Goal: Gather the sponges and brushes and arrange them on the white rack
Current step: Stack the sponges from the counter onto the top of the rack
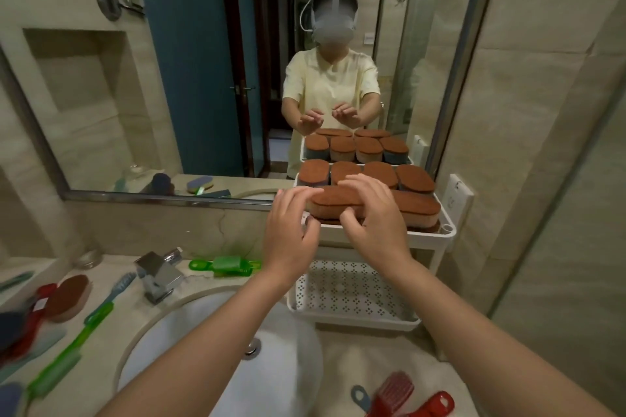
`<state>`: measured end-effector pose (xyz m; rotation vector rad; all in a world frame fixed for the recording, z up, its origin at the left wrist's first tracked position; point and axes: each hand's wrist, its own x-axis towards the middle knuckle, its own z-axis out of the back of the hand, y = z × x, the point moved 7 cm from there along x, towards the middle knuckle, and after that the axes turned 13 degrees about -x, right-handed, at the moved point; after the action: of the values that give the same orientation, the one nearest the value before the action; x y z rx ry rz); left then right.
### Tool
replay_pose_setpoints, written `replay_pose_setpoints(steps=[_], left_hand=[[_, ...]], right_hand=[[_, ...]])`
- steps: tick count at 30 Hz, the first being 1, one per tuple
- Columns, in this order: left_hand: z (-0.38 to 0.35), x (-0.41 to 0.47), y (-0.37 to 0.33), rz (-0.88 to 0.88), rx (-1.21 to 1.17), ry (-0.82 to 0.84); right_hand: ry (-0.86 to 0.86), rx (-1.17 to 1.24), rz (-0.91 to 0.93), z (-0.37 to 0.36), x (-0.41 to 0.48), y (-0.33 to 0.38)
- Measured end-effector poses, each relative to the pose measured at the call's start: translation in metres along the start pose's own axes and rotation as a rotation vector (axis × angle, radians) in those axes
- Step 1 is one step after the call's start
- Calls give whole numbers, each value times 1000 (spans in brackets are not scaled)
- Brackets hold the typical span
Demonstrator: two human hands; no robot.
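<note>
Gripping one sponge [333,204] on the rack's [449,230] top tier, the left hand [291,234] curls round its 9 o'clock end; the right hand [376,217] pinches its middle. On the bench [355,355], a green brush [223,266] lies at the rack's 9 o'clock and a red brush [437,404] at 6.

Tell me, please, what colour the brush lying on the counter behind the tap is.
The brush is bright translucent green, seen best in the head view.
</note>
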<state>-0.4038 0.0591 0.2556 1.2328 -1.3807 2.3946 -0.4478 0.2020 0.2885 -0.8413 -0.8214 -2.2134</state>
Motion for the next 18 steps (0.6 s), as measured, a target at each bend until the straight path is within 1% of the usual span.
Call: replay_pose_setpoints(steps=[2, 6, 11, 18], left_hand=[[19, -6, 8, 26, -5, -21], [65, -23, 29, 88, 32, -53], [135, -45, 58, 172, 92, -132], [237, -74, 100, 256, 161, -235]], right_hand=[[4, 34, 23, -12, 1, 22], [71, 110, 59, -48, 2, 64], [159, 199, 106, -97, -2, 120], [295, 297, 121, -174, -12, 205]])
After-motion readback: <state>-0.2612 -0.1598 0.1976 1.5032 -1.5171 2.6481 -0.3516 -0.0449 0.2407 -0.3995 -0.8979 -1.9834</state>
